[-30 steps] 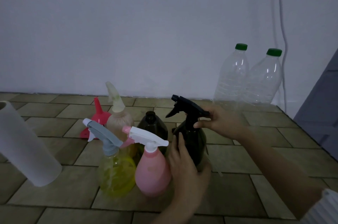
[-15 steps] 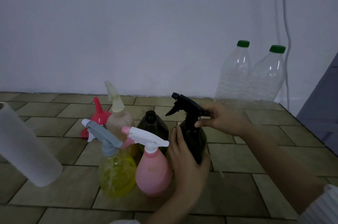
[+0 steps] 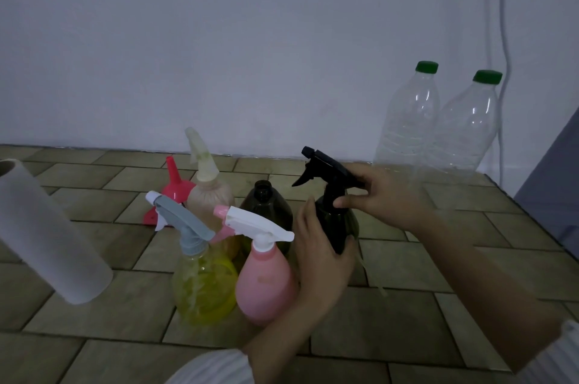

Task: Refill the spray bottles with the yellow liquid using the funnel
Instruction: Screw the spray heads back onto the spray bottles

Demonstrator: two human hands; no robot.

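Far left, a white paper-towel roll lay tilted at the frame edge on the tan tiled bench. Next right, a red plastic funnel stood mouth-down, spout up, behind the cluster and well apart from both hands. In front of it: a clear yellow spray bottle with a grey trigger head, a cloudy beige spray bottle behind, a pink spray bottle with a white trigger head, and an open-necked dark bottle with no head. The left hand cupped the near side of the dark green spray bottle with the black trigger head, fingers curled around its body, steadying it upright. The right hand gripped the black trigger head from the right, thumb below, fingers wrapped over the collar region. The bottle's long axis ran vertical, nozzle pointing left; the head sat directly between the right fingers, so unscrewing looked like the step in hand, with the right hand nearer the collar. Far right, two clear empty plastic bottles with green caps stood against the wall.
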